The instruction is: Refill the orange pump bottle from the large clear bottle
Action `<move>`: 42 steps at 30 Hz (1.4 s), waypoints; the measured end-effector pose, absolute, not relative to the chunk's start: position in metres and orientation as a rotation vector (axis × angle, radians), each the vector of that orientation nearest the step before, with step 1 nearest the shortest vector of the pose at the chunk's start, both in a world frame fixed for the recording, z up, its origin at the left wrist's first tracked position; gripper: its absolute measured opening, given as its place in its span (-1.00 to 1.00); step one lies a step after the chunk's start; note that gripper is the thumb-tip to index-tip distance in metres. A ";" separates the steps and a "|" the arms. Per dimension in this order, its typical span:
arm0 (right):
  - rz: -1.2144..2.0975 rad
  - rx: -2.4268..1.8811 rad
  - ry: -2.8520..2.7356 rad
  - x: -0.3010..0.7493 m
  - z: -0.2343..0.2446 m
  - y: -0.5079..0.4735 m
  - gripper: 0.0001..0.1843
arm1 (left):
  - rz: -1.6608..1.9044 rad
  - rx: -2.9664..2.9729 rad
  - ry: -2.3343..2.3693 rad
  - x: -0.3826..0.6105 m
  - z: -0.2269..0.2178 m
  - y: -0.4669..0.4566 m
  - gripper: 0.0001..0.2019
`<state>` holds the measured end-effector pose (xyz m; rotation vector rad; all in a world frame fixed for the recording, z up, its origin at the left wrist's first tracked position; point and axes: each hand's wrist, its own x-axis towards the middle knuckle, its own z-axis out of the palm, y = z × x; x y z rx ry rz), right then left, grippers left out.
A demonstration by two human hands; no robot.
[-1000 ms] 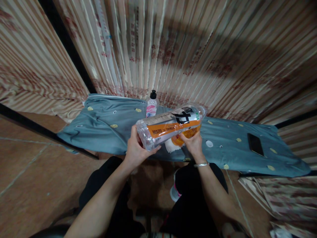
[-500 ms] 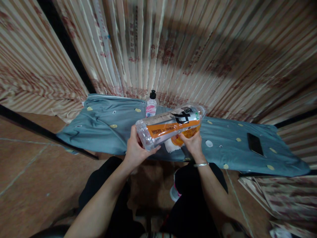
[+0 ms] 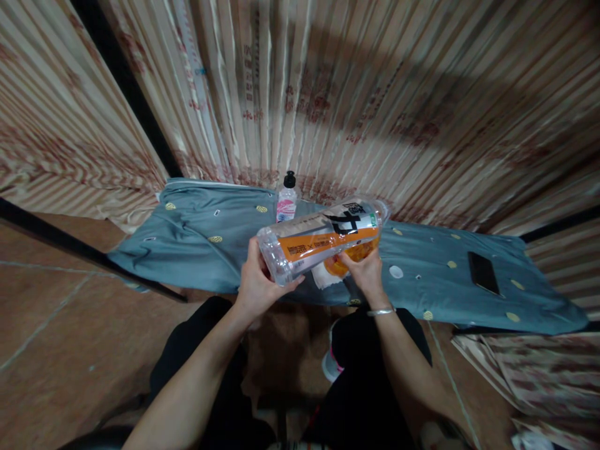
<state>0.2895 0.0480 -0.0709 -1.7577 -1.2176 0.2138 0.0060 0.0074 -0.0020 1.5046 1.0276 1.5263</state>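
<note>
A large clear plastic bottle (image 3: 323,234) with an orange and silver label is tilted over the cloth, its base to the left and its neck end up to the right. My left hand (image 3: 260,281) is wrapped around its base. Close under the neck end, my right hand (image 3: 368,272) grips an orange see-through container (image 3: 336,265); my thumb lies on it and the other fingers are hidden. Whether this container touches the bottle I cannot tell. Below it, a white paper-like piece (image 3: 325,276) shows in part.
A small pump-topped bottle (image 3: 286,199) with a pink label stands behind on the blue-grey cloth (image 3: 197,262). To the right lie a flat white disc (image 3: 396,272) and a black phone (image 3: 484,272). A pleated curtain (image 3: 328,112) hangs behind; a dark post (image 3: 126,87) rises at left.
</note>
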 end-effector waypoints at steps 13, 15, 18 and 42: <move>0.270 -1.746 -1.226 0.288 -0.066 0.046 0.00 | 1.537 1.451 1.010 0.007 0.000 0.006 -0.18; 0.256 -1.754 -1.221 0.289 -0.067 0.046 0.01 | 1.536 1.443 1.018 0.007 0.000 0.006 -0.19; 0.240 -1.747 -1.219 0.288 -0.066 0.046 0.02 | 1.539 1.448 1.023 0.007 0.000 0.006 -0.20; 0.290 -1.748 -1.186 0.288 -0.066 0.047 0.07 | 1.546 1.469 0.973 0.006 -0.008 0.008 -0.17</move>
